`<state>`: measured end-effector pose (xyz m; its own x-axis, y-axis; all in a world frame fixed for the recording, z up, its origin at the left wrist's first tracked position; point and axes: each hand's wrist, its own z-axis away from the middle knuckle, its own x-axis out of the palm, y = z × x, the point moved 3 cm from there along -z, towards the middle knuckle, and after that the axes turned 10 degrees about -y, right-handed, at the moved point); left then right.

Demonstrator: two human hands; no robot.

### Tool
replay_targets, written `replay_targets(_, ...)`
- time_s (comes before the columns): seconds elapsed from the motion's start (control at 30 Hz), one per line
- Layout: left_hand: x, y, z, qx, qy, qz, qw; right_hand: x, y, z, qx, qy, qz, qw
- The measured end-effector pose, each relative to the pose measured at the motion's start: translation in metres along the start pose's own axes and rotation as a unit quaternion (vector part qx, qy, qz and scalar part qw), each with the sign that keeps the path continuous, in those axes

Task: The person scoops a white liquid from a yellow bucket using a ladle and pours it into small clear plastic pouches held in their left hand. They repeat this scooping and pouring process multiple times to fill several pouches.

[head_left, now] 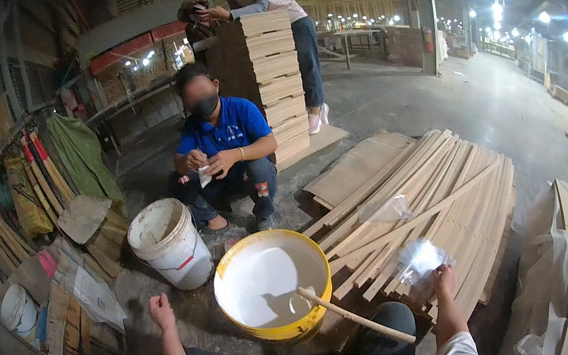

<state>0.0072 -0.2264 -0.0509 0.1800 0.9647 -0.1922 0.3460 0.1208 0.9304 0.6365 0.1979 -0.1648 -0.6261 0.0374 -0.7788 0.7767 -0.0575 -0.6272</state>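
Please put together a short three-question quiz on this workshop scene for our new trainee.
1. True or false: the person's right hand holds a crinkled clear plastic bag.
2. What rests in the round yellow-rimmed basin of white liquid? A) a long wooden stick B) a metal ladle C) a paintbrush
3. Fill in: the person's left hand is closed in a loose fist beside the white plastic ____.

Key: 1 true; 2 A; 3 bucket. The right hand is above the pile of pale wooden slats.
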Motion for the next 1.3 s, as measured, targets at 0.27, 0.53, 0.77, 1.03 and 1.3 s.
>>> replay_targets(0.27,0.015,-0.001,-0.005,0.009,-0.041,-0.030,0.999,0.006,0.012,-0.007,0.000,0.005,-0.147,0.989)
replay_targets(0.53,0.006,-0.004,0.002,-0.031,-0.028,-0.010,0.999,0.008,0.002,0.008,-0.052,0.042,0.022,0.998)
replay_targets(0.77,0.009,-0.003,0.000,-0.069,-0.041,-0.020,0.997,0.005,-0.007,0.019,-0.139,0.066,0.087,0.984)
replay_targets(1.03,0.016,0.001,-0.001,-0.045,-0.058,-0.001,0.997,-0.001,0.012,0.016,-0.175,0.023,-0.010,0.984)
replay_targets(1.3,0.002,0.001,0.005,-0.054,-0.057,-0.033,0.996,-0.016,-0.018,0.022,-0.131,0.066,0.037,0.988)
